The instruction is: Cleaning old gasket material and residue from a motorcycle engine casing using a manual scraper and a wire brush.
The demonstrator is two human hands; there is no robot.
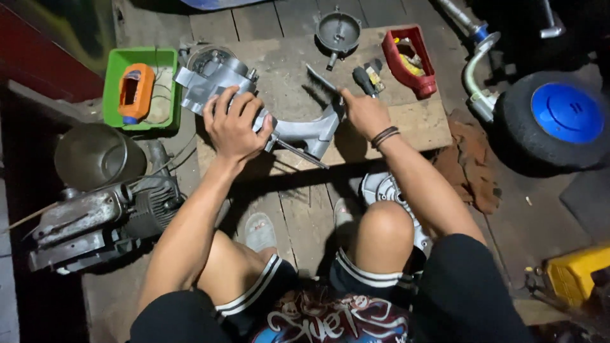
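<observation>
- Two hands of mine are on one grey metal engine casing (pixel 298 130), which lies on a worn wooden board (pixel 419 124) that serves as my surface, just ahead of my knees.
- My left hand (pixel 234 124) lies flat over the casing's broad end, fingers (pixel 222 105) spread and curled over its top edge.
- My right hand (pixel 363 113) is at the narrow end, fingers closed around a thin flat metal tool (pixel 321 79) whose tip points up and to the left above the casing.
- The casing is dull silver, long and bent, with a round housing at its left end and a slim arm tapering toward the right; a thin rod runs along its lower edge.
- A dark round funnel-shaped part (pixel 338 30) sits at the board's far edge, with a red plastic bin (pixel 424 81) of small items to its right.
- A screwdriver (pixel 365 79) with a dark handle lies just beyond my right hand.
- A green tray (pixel 113 95) holding an orange container (pixel 135 93) stands left of the board.
- A small black wheel with a blue hub (pixel 558 117) rests on the floor, well apart on the right.
</observation>
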